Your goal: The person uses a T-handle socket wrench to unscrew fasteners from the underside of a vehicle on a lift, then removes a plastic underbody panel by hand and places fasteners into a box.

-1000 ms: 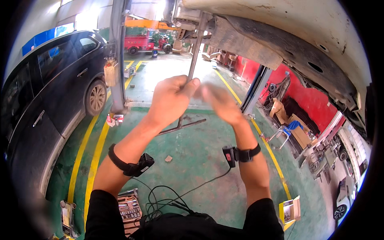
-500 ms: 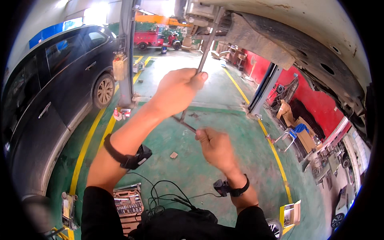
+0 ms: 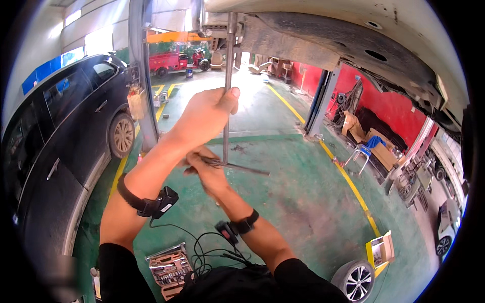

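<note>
One T-handle wrench (image 3: 229,65) stands upright beneath the raised vehicle's underside (image 3: 298,43): your left hand (image 3: 209,111) wraps its fingers round the shaft (image 3: 226,139), likely steadying it; your right hand (image 3: 211,177) meets the left end of the crossbar (image 3: 247,169), presumably for leverage, though whether those fingers grip is unclear.

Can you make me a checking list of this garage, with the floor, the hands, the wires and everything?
Surface: green floor, with yellow lines and dark stains.
Job's things: T-shaped metal bar, crossbar at the bottom.
Clutter: open tool case, loose wheel, open yellow box.
Hands: left hand grips the shaft; right hand is at the crossbar's left part, grip unclear.
Cables: black cables looped beside the tool case.
Surroundings: dark car left, raised vehicle overhead, red wall right.
</note>
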